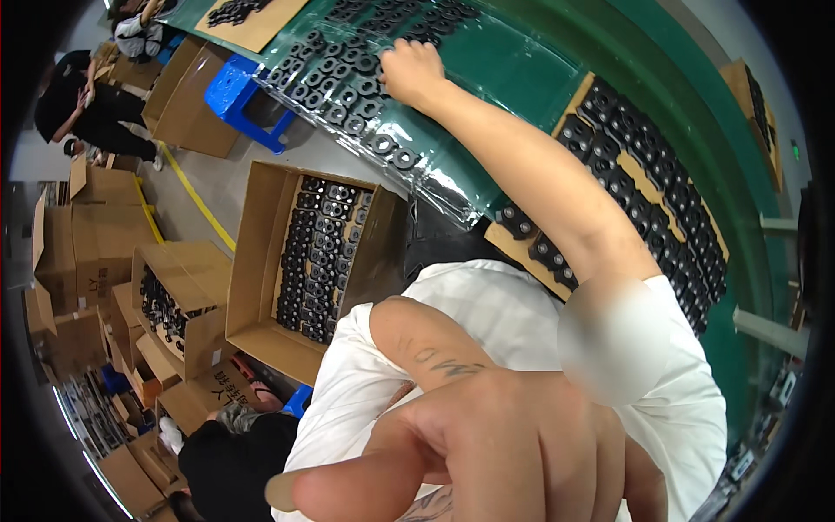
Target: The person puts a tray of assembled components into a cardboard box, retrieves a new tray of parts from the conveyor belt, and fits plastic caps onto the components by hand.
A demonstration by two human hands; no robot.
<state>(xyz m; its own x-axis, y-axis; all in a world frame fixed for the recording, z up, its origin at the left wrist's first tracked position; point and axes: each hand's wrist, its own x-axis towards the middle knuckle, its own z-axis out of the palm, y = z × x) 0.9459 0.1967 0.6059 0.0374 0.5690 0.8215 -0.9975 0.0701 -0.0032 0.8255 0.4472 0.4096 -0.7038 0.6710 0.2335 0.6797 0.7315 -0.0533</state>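
My right hand (413,71) reaches far across the green table, its fingers curled down at the edge of a spread of black ring-shaped parts (352,83). Whatever its fingertips hold is hidden under the hand. These parts lie in rows on clear plastic film (452,187). Large in the foreground, my left hand (522,435) is raised close to the camera, back of the hand showing. Its thumb stands apart from the fingers, which run downward; some fingertips are cut off by the lower edge. I see nothing held in it.
Beside my right arm, cardboard sheets (561,291) carry dense rows of black parts. An open carton (252,252) of similar parts stands to the left, near a blue stool (230,96). More cartons (113,226) are stacked further left. Other people (83,96) are beyond the table.
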